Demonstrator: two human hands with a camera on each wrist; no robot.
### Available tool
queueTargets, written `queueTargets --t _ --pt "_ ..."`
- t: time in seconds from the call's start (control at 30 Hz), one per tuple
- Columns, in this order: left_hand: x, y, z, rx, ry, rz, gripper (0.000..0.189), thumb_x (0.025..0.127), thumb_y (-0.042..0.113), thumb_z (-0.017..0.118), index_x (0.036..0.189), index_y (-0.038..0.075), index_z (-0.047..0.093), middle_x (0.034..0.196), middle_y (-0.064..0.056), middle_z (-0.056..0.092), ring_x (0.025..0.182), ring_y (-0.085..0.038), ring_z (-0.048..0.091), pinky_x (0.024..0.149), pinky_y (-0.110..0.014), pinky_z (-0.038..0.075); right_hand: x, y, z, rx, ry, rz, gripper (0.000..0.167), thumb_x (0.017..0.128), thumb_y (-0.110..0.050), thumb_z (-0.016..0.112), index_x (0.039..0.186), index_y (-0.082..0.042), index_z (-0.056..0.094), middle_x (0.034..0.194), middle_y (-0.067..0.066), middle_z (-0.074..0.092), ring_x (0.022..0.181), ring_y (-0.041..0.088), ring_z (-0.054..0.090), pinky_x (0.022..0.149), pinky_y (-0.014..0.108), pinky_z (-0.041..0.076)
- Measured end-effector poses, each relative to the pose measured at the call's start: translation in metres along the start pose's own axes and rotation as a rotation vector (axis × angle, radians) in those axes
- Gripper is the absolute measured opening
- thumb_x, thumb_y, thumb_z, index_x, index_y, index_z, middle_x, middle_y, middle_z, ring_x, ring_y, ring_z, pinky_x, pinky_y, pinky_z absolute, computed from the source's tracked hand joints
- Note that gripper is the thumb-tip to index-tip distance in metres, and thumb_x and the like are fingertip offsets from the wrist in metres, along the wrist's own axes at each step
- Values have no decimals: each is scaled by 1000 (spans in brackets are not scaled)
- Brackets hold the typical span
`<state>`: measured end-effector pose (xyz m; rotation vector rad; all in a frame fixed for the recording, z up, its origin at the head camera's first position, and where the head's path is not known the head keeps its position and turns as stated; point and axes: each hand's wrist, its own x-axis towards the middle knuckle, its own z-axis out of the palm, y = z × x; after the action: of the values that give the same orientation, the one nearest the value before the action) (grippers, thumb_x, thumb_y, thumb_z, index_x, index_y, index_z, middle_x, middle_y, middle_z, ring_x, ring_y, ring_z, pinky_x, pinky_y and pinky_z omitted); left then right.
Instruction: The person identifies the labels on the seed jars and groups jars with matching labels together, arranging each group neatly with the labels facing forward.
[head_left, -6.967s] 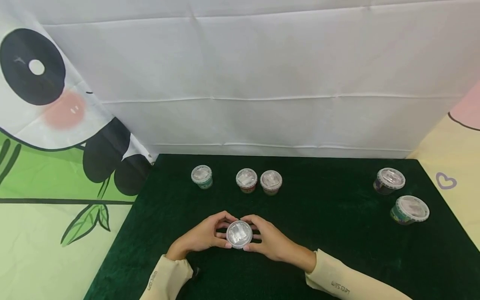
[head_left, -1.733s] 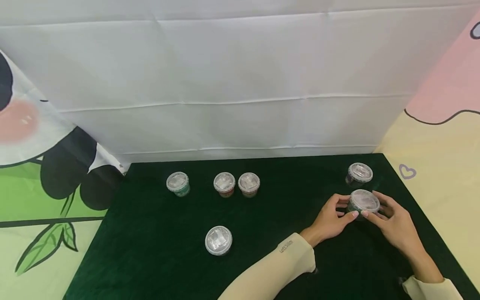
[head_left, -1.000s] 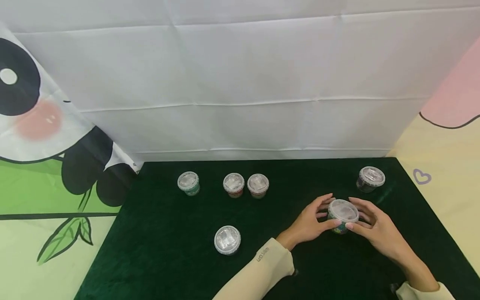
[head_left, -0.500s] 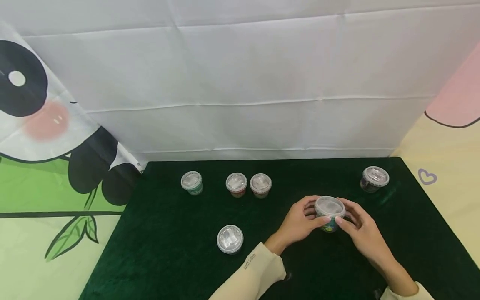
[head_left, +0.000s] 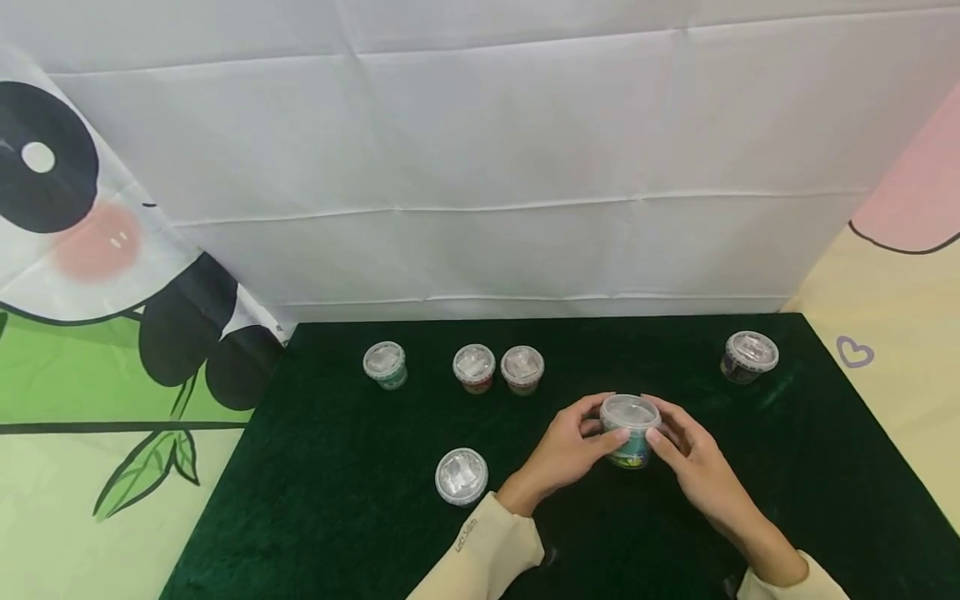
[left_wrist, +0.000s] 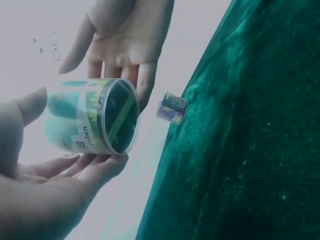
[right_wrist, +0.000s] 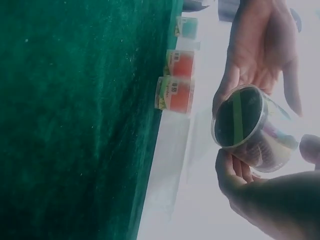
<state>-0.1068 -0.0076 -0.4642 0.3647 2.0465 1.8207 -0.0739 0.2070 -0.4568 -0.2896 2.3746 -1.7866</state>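
Between my two hands is a clear plastic tub point(head_left: 630, 450) with a lid, teal contents and a printed label. It is upright and raised off the cloth; its dark base with a green strip shows in both wrist views. My left hand point(head_left: 567, 450) grips its left side, thumb at the front and fingers behind. From the right, my right hand point(head_left: 696, 462) holds it the same way, the thumbs close to each other. A similar lidded tub point(head_left: 461, 477) stands to the left, near my left sleeve.
A dark green cloth point(head_left: 337, 500) covers the table. Along its back stand a teal tub point(head_left: 385, 365) and two reddish tubs point(head_left: 475, 368) side by side. A dark purple tub point(head_left: 748, 357) is at the back right. Behind hangs a white sheet point(head_left: 480, 167).
Both hands have carried the teal tub from the right side of the table leftward, lifting it. Earlier they held the lidded tub that now stands alone at front centre.
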Motion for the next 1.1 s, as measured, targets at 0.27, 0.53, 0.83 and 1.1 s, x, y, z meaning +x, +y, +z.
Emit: queueTargets --t 0.27,0.53,0.83,1.1 --pt "-7 2 -6 5 133 -9 48 102 27 73 146 11 57 137 -6 66 123 -21 64 104 -40 56 8 -6 15 2 -10 53 55 114 -23 49 161 1 31 162 30 37 148 48 41 105 13 45" --pt "-15 2 -9 -23 146 -63 45 106 31 67 145 12 55 138 -6 64 126 -24 62 105 -47 55 14 -7 19 31 -69 38 53 115 -25 45 159 2 32 161 29 38 150 51 38 113 32 47" --pt "-18 0 -13 -38 147 -55 52 107 29 66 153 8 53 146 -11 63 136 -30 60 114 -51 49 16 -7 22 54 -73 82 54 115 -27 46 161 -2 32 163 27 36 148 49 41 118 62 41" --pt "-21 -1 -7 -51 231 -32 50 101 24 75 145 10 56 140 -7 65 127 -23 62 109 -48 53 21 -7 30 7 -54 82 56 113 -24 52 160 -2 33 160 27 39 147 50 41 115 67 41"
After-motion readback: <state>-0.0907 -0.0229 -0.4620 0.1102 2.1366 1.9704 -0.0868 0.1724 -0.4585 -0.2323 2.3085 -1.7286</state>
